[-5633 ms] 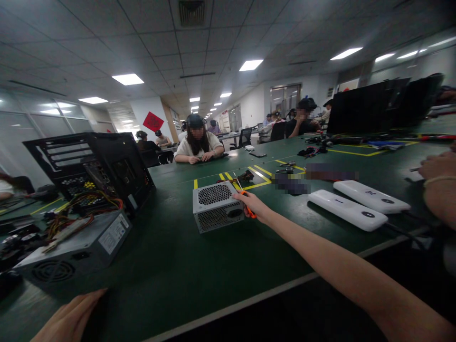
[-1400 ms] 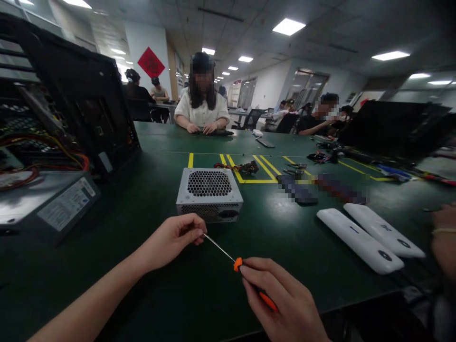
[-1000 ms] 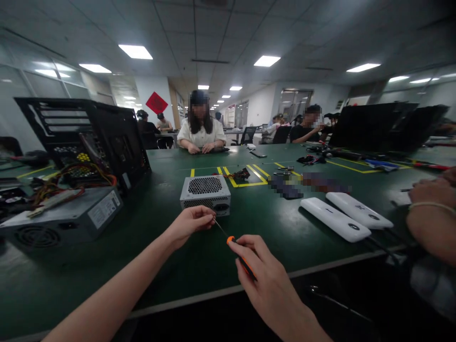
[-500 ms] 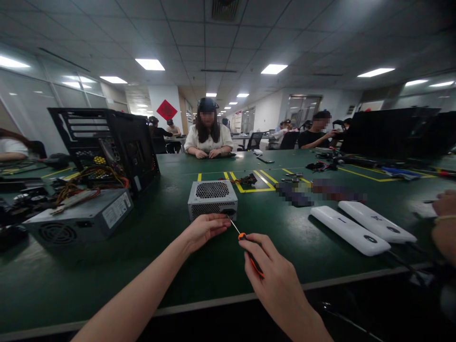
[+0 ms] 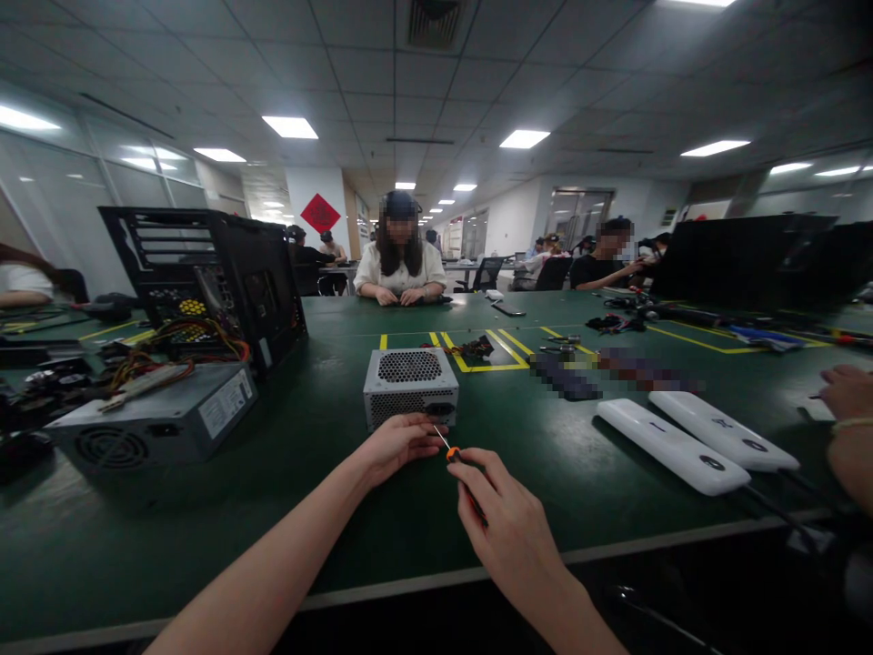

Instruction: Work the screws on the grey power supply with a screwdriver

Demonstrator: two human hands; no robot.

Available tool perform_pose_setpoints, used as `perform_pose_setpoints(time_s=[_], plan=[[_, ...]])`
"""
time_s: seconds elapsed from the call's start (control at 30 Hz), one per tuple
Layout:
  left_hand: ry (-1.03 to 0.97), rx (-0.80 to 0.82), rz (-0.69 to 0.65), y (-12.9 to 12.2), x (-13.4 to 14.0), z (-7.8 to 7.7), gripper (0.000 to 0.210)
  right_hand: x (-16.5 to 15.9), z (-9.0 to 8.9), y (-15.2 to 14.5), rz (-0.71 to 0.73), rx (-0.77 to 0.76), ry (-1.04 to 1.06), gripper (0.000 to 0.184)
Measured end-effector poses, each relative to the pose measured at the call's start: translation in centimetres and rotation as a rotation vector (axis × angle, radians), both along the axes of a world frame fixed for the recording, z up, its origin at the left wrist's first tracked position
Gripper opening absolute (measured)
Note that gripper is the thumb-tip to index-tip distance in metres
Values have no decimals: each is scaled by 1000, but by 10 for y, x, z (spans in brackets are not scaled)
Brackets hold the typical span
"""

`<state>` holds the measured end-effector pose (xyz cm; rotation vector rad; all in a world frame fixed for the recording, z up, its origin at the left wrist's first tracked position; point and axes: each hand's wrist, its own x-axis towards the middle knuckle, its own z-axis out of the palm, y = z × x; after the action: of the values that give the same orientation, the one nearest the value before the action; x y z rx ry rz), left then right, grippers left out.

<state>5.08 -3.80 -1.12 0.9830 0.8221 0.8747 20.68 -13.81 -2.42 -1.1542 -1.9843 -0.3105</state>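
Note:
A grey power supply unit [image 5: 411, 384] with a honeycomb grille on top stands on the green table in front of me. My left hand [image 5: 402, 448] is close before its front face, fingers bent together around the screwdriver's tip; anything small between the fingertips is hidden. My right hand [image 5: 508, 509] is closed around the orange-and-black handle of a screwdriver [image 5: 443, 438]. Its thin shaft points up and left to my left fingertips, just below the power socket of the unit. Whether the tip touches the unit, I cannot tell.
At left stand a second power supply [image 5: 156, 414] with loose cables and an open black computer case [image 5: 225, 282]. Two white devices [image 5: 672, 446] lie at right, near another person's hand [image 5: 849, 396]. Across the green table [image 5: 327, 546] sits a person [image 5: 401, 259].
My right hand and the screwdriver have shifted slightly left, and the handle is turned further into my palm. My left hand stays by the unit. The view has moved slightly.

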Motion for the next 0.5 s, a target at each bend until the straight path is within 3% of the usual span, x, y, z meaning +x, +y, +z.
perform_pose_setpoints(time_s=[0.5], plan=[[24,16,0,-1,0,0,17,1,-4,2,-55,31,-25,26]])
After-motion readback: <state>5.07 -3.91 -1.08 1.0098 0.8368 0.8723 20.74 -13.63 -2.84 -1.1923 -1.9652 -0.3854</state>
